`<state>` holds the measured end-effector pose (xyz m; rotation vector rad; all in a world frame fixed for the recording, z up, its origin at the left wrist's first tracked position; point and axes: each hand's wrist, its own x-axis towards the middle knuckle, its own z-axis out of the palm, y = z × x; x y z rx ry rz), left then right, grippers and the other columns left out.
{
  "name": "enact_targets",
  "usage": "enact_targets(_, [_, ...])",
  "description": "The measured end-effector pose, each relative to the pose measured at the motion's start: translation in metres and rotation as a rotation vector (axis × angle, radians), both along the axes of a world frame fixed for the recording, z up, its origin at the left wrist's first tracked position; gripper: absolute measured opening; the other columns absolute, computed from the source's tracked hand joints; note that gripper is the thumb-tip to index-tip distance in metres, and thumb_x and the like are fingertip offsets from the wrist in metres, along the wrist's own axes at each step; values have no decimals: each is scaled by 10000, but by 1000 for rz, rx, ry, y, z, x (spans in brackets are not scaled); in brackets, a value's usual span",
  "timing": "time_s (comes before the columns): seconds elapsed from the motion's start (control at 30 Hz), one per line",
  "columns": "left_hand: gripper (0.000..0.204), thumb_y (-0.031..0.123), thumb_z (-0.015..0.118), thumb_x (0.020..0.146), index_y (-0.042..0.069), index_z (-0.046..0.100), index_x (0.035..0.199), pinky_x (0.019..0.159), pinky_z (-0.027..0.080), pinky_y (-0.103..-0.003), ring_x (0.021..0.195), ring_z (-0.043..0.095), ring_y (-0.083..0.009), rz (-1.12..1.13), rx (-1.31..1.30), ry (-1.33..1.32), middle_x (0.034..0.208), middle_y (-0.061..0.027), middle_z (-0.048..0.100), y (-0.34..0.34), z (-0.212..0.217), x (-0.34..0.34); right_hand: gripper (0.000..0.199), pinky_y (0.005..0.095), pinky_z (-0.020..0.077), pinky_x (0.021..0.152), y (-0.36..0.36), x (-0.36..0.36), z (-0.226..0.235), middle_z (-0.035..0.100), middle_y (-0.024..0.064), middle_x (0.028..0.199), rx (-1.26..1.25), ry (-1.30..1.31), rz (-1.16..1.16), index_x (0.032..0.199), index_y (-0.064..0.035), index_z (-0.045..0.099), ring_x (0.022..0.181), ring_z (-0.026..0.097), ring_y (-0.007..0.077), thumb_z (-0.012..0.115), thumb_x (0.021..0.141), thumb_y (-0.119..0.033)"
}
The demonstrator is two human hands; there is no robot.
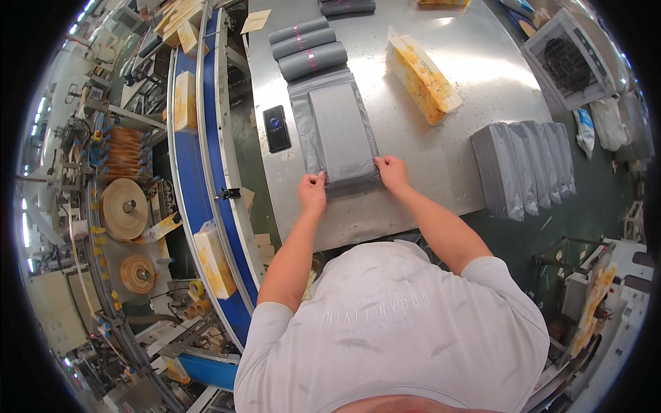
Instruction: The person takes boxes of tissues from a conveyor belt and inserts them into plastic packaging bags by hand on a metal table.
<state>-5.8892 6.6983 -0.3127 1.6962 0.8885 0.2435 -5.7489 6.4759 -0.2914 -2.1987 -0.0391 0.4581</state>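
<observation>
A grey plastic bag lies flat on the metal table in front of me, with a narrower flat grey stack along its middle. My left hand pinches the bag's near left corner between thumb and fingers. At the near right corner, my right hand grips the bag's edge the same way. Beyond the bag's far end lie several grey rolls with pinkish-red marks across them. Left of the bag rests a black phone.
Several grey plastic-wrapped bundles stand along the right edge of the metal table. A yellow-and-white package lies farther back. To the left runs a blue conveyor belt bearing similar packages. A box fan stands at far right.
</observation>
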Motion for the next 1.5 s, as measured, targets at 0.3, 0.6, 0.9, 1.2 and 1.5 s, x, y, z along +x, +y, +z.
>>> enact_targets(0.3, [645,323,607,1018,1,398,1537,1025,463,-376,1234,608,-291,-194,-54,-10,1337,-229,637,-58,37,7,711,410,461,999,17,-19,17,582,223,1245,335,68,-33,1268,30,489,1162,568,324,856,788,-346])
enact_targets(0.6, [463,172,678,950,19,580,1376,1139,398,-441,1333,531,-364,-890,233,-286,1439,-199,571,-92,47,-32,651,412,462,946,-229,-71,107,565,153,1161,-41,-207,-123,1105,-74,527,1103,552,301,917,591,-165])
enact_targets(0.9, [418,109,699,892,16,608,1290,1117,416,-475,1303,527,-409,-1107,364,-277,1395,-207,581,-133,55,3,532,516,414,998,-216,-68,143,539,188,1328,-387,-734,96,1197,-35,574,1220,518,374,719,707,-182])
enact_targets(1.2, [536,194,738,861,81,593,1364,1151,351,-532,1420,414,-390,-1226,731,-111,1508,-168,492,-110,65,-22,864,464,411,1117,-208,0,38,524,146,1479,-257,-17,-341,1562,-105,262,1360,495,362,742,859,-253])
enact_targets(1.5, [765,365,742,861,210,449,1551,1215,211,-537,1544,237,-315,-1219,863,47,1660,-16,332,-91,25,-73,653,468,505,962,-267,26,21,675,85,1249,-260,-109,-494,1456,-140,455,1110,650,311,702,857,-222])
